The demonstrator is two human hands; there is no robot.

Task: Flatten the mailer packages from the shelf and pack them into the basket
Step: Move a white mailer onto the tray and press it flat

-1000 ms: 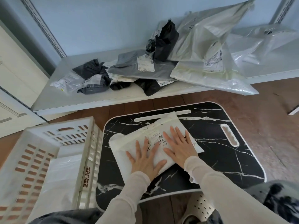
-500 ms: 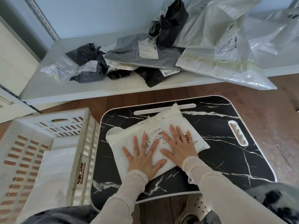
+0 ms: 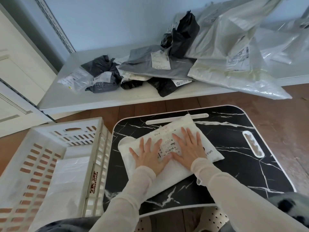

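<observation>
Head view, black marble-pattern table [image 3: 234, 173] on wood floor [image 3: 287, 118], left hand [image 3: 150, 159] and right hand [image 3: 189, 151] spread flat on white mailer [image 3: 168, 180], basket [image 3: 66, 129] at 8 o'clock, shelf [image 3: 75, 99] at 12 o'clock.

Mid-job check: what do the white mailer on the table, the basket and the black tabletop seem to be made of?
White mailer: matte, slightly fuzzy surface, looks like padded paper or nonwoven, not glossy film; cannot say which. Basket: rigid off-white moulded plastic, with regular slotted walls. Tabletop: probably laminate or printed board, smooth black with white marble veining and a white edge band.
</observation>
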